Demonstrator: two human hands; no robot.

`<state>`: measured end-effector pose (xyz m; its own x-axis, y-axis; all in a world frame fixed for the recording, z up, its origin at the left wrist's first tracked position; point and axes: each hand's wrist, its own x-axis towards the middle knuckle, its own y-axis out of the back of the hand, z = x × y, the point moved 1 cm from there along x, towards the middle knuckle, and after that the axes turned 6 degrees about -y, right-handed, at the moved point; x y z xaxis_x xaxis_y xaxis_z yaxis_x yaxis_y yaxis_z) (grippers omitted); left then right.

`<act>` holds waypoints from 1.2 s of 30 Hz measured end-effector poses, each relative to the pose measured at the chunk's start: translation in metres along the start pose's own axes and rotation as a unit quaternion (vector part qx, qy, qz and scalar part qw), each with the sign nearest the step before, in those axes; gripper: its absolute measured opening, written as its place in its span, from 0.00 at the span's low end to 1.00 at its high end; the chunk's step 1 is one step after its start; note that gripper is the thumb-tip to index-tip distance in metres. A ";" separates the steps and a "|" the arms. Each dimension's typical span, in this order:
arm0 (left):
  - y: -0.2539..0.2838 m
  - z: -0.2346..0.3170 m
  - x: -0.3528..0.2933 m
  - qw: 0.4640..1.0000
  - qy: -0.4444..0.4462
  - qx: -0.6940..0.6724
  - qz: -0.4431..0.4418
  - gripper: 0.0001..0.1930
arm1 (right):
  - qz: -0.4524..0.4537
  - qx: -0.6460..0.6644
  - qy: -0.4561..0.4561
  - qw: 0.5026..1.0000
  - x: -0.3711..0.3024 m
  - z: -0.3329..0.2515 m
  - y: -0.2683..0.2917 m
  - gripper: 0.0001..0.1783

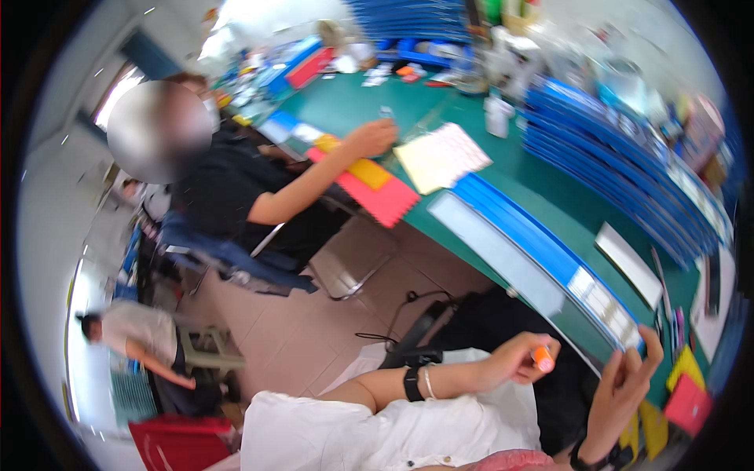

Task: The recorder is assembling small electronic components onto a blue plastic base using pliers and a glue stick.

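My left hand [514,361] is closed around a small orange cylinder [542,359]; its kind cannot be made out, as only one end shows past the fingers. A black band and a pale bracelet sit on that wrist. To the right, my right hand [627,385] is open with its fingers apart and curved, holding nothing that shows. Its fingertips are at the near end of a long blue tray [522,231], whether touching or just above it I cannot tell. White pieces [601,298] lie in that end of the tray. Alongside the tray lies a long grey-white strip [495,255].
The green table [550,177] also bears a stack of blue trays [620,165], a white box [628,265], a white bottle [497,115] and paper sheets [440,157]. A co-worker [236,173] sits at the left, one arm reaching over the table. Red and yellow pieces [687,400] are at the right.
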<state>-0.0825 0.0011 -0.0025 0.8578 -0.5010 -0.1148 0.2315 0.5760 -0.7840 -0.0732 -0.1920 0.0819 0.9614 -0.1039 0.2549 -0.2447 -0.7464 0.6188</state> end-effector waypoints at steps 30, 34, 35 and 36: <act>-0.002 -0.004 0.001 1.000 -0.009 0.030 0.000 0.29 | -0.173 -0.255 0.091 0.947 0.003 0.000 0.004 0.10; -0.007 -0.004 0.001 1.000 0.003 0.016 0.001 0.31 | -0.240 0.014 0.037 0.970 -0.003 -0.039 0.006 0.16; -0.009 -0.003 0.001 1.000 0.000 0.020 -0.004 0.31 | -0.281 0.091 0.055 0.954 -0.003 -0.048 0.006 0.21; -0.008 -0.006 0.002 1.000 0.002 0.020 -0.006 0.31 | -0.282 0.053 0.086 0.954 -0.005 -0.044 0.002 0.26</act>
<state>-0.0853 -0.0080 0.0002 0.8534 -0.5099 -0.1084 0.2592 0.5955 -0.7604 -0.0837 -0.1640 0.1143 0.8993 0.4365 0.0277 0.3280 -0.7150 0.6174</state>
